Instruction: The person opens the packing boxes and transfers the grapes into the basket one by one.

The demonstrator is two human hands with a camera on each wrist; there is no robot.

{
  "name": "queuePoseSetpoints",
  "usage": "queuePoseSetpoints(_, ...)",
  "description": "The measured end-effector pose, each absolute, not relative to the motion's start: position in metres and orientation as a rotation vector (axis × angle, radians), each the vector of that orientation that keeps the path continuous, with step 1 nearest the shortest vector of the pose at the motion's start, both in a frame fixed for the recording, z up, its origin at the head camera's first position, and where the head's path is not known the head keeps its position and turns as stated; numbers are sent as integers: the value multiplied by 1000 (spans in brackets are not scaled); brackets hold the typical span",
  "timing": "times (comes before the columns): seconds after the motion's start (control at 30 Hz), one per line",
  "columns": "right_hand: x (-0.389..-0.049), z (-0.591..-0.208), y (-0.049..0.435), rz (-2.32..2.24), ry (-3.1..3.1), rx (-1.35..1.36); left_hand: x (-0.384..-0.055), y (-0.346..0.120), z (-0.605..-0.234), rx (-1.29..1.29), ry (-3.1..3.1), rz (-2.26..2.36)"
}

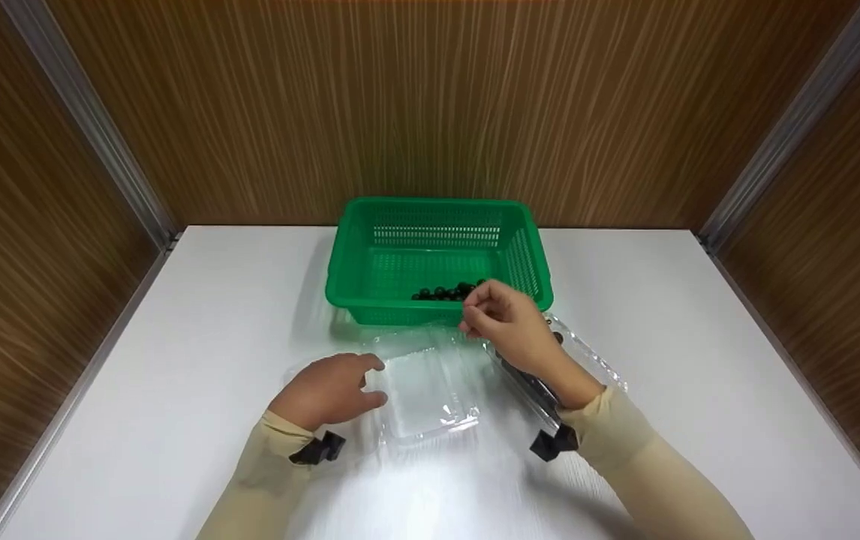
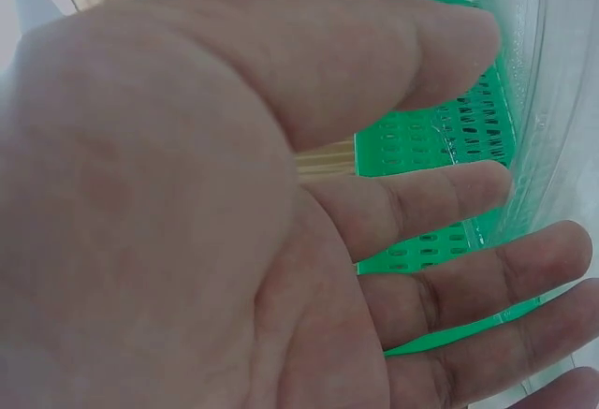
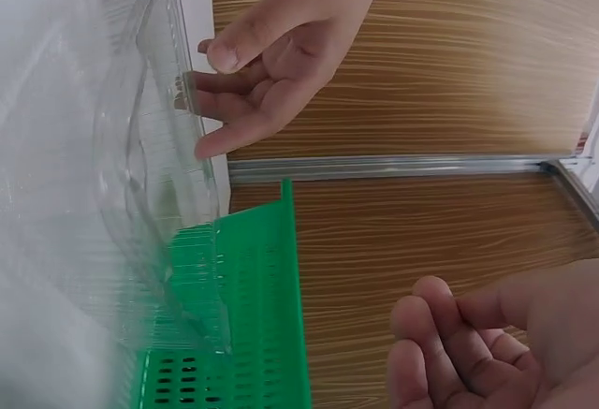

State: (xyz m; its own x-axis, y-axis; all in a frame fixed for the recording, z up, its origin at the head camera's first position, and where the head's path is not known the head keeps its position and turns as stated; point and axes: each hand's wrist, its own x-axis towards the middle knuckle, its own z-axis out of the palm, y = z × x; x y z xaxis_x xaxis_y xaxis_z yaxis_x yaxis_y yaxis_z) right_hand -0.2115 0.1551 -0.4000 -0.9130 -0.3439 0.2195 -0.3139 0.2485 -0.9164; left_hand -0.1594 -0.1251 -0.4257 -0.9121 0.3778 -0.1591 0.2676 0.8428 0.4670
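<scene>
A clear plastic container (image 1: 430, 394) lies on the white table in front of the green basket (image 1: 381, 311). Beside its left edge is my left hand (image 1: 332, 390), thumb and fingers spread apart; in the right wrist view its fingertips overlap the container's rim. My right hand (image 1: 509, 326) is raised over the basket's front right rim. Its fingers are curled with the thumb close to the index finger, and nothing shows between them in the right wrist view. Small dark round balls (image 1: 441, 293) lie inside the basket along its front.
Under my right forearm sits a second clear container (image 1: 599, 360) with dark contents, partly hidden by the arm. Wood-grain panels (image 1: 430, 105) enclose the white table (image 1: 235, 300) at the back and both sides, with metal strips at the corners.
</scene>
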Motion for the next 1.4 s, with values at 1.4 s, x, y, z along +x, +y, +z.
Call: queuePoseSetpoints(1.4, -174, -416, 183, -810, 3175, -867, -161, -124, -427, 456, 2821, 674)
